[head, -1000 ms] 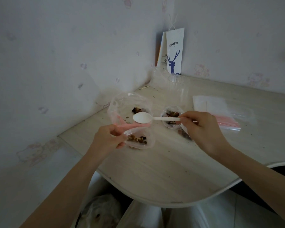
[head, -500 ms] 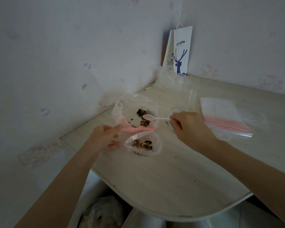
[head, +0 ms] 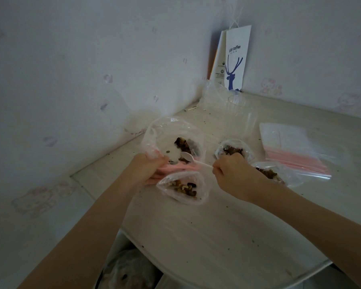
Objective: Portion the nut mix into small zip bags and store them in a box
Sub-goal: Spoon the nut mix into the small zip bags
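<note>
Spoon dipped into the large bag of nut mix. A second ago the white spoon was held level and empty above the bags; its bowl now lies low inside the large bag's mouth, just beside the few remaining nuts. The right hand pinches the handle end with curled fingers. The left hand, the two hands being near but apart, has closed on the large bag's pink-zipped rim and holds it open. A part-filled small bag lies on the worktop just in front. Two more filled bags sit beyond the right hand, near the stack of empty zip bags. A fresh scoop appears to be starting. The source is nearly spent, so portioning seems close to done; sealing and boxing remain. No box can be identified with certainty.
</note>
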